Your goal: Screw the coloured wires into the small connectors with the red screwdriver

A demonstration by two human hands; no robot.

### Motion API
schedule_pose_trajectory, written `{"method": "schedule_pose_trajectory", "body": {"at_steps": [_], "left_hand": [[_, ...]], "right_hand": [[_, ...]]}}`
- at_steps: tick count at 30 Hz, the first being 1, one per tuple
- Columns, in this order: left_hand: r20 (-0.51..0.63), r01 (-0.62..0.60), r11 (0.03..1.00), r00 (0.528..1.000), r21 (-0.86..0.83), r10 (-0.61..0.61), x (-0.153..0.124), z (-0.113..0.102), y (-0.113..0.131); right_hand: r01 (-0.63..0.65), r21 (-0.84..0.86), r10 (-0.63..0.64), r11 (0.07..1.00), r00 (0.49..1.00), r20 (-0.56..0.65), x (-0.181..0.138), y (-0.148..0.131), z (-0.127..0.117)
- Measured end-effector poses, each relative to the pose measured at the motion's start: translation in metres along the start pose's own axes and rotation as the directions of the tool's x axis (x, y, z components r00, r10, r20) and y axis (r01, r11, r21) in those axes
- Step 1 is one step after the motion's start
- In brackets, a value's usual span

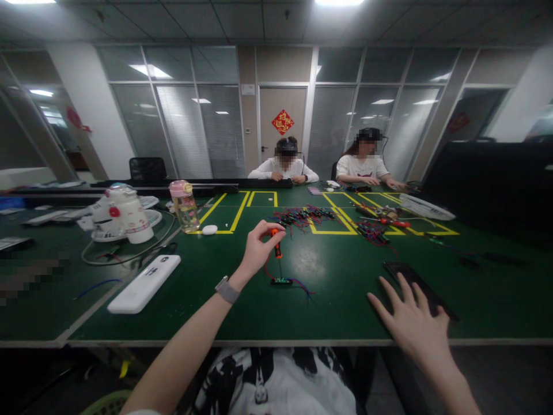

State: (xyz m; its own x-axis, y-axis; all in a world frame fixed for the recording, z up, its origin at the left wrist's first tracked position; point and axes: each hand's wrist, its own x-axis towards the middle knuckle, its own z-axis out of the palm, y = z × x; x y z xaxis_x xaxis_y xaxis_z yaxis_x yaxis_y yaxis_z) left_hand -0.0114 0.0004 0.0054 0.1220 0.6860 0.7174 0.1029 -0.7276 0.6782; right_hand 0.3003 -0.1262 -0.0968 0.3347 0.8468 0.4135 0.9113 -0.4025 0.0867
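My left hand (260,245) is closed around the top of an orange and black screwdriver (277,242), held upright. Its shaft points down at a small green circuit board (281,281) in a black strip, with red and blue wires trailing from both ends. Whether the tip touches the board I cannot tell. My right hand (412,314) has its fingers spread over the table's right side, beside and partly over a dark flat phone-like slab (421,288). Nothing shows in its grasp.
Wired boards lie in a heap (306,215) beyond my left hand, and more wires (374,231) lie to the right. A white power bank (144,284), a pink-lidded bottle (184,206) and a white jug (133,213) stand or lie left. Two people sit across the table (207,311).
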Motion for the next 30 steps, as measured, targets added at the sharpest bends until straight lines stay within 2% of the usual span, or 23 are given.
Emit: {"method": "schedule_pose_trajectory", "body": {"at_steps": [8, 30], "left_hand": [[0.005, -0.001, 1.0, 1.0, -0.011, 0.001, -0.0004, -0.0008, 0.0016], [0.008, -0.01, 1.0, 1.0, -0.025, 0.01, 0.0, -0.0013, -0.0012]], "right_hand": [[-0.005, -0.018, 0.005, 1.0, 0.999, 0.04, -0.0002, -0.0003, -0.0009], [-0.005, -0.037, 0.007, 0.999, 0.999, 0.033, -0.0007, -0.001, -0.0021]]}}
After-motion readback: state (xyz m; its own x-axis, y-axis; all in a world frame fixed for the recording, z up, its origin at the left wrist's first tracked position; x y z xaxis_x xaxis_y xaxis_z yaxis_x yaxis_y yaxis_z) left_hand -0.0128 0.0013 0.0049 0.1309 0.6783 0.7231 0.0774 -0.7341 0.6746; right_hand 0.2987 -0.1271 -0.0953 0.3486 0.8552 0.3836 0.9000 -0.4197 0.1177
